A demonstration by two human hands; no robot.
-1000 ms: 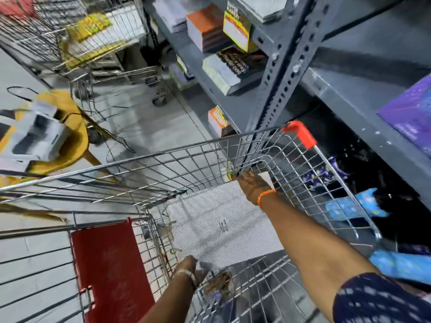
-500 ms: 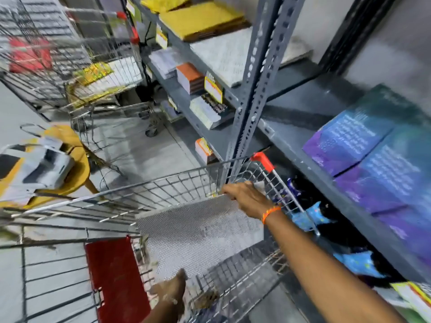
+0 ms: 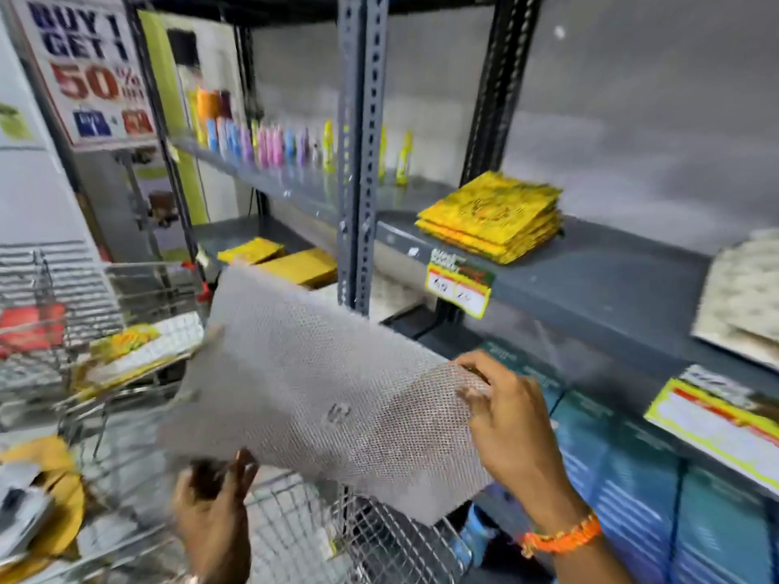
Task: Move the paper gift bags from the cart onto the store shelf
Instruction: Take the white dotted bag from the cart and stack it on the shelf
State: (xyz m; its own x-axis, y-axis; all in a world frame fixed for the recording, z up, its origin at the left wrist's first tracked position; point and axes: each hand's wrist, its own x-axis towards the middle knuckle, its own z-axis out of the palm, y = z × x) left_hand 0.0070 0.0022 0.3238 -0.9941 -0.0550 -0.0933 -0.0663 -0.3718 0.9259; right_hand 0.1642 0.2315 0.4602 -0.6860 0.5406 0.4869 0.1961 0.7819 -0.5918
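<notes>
A flat white paper gift bag with a fine dotted pattern [image 3: 312, 381] is held in the air above the wire cart [image 3: 295, 537], tilted toward the grey shelf [image 3: 590, 284]. My left hand [image 3: 215, 512] grips its lower near edge. My right hand [image 3: 514, 423], with an orange wristband, pinches its right edge. On the shelf lie a stack of yellow gift bags [image 3: 493, 217] and, at the far right, a pale patterned stack [image 3: 746, 305].
A grey perforated upright [image 3: 358, 162] stands just behind the bag. Blue and teal bags [image 3: 632, 478] fill the shelf below. Price tags [image 3: 459, 284] hang on the shelf lip. A second cart [image 3: 84, 322] with goods stands at left. Coloured bottles [image 3: 261, 141] line a far shelf.
Both hands have lifted the dotted bag out of the cart and up toward the shelf. My view has swung upward from the cart to the shelves.
</notes>
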